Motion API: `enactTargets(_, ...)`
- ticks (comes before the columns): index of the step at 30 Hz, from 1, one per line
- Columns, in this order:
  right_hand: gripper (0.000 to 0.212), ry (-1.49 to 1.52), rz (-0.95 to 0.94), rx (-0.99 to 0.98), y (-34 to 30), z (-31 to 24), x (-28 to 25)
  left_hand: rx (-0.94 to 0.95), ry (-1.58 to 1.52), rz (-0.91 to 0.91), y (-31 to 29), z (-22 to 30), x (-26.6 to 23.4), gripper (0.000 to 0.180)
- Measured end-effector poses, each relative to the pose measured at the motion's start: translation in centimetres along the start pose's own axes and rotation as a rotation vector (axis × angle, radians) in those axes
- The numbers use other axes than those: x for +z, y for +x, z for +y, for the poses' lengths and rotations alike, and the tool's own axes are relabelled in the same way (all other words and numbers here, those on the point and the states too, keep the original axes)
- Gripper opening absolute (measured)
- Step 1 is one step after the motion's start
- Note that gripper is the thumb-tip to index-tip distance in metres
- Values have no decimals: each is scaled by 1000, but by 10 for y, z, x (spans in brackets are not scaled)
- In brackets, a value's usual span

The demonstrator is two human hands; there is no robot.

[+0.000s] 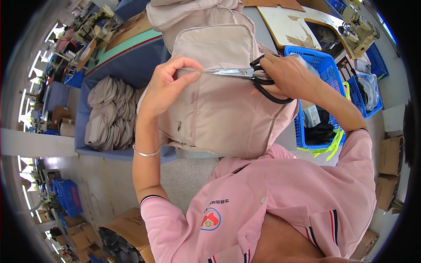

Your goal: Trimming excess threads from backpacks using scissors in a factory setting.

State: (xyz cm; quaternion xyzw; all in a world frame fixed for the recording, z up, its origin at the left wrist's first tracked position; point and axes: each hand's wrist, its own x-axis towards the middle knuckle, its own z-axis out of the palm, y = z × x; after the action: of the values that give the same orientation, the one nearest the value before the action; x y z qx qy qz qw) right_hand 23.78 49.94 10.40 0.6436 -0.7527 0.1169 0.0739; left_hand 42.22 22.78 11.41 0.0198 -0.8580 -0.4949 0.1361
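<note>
Left hand (169, 81) pinching at beige bag (219, 118), right hand (287, 76) gripping scissors (246, 72), blue basket (333, 79) beside, beige pile (112, 116) left

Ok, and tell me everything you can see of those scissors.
The scissors with silver blades and black looped handles look metal along the blades, with a round pivot, and plastic at the handles. They lie roughly level across the picture, over the beige fabric bag, tips pointing left. The right hand has its grip on the handles. The tips end by the left hand's thumb and finger; contact is unclear. The blades look close together.
</note>
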Motion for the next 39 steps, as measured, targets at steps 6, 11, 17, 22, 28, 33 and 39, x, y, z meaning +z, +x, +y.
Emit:
enactTargets(6, 43, -4, 52, -9, 1, -3, 1, 46, -9, -5, 0, -2, 2, 17)
enactTargets(11, 44, -35, 110, -50, 11, -5, 2, 7, -99, 48, 0, -2, 6, 26)
enactTargets(17, 45, 17, -57, 45, 8, -3, 2, 24, -99, 17, -1, -10, 3, 29)
enactTargets(22, 44, 21, 97, -78, 13, 1, 2, -5, -139, 21, -1, -5, 1, 31)
enactTargets(28, 44, 79, -54, -20, 23, 6, 9, -23, -156, 33, -2, -8, 0, 32)
enactTargets(33, 45, 122, -127, 23, 20, 8, 8, -1, 249, 88, -7, -10, -22, 19)
enactTargets(39, 58, 163, -50, 30, 21, 8, 13, -88, 50, 260, -17, -27, -29, 14)
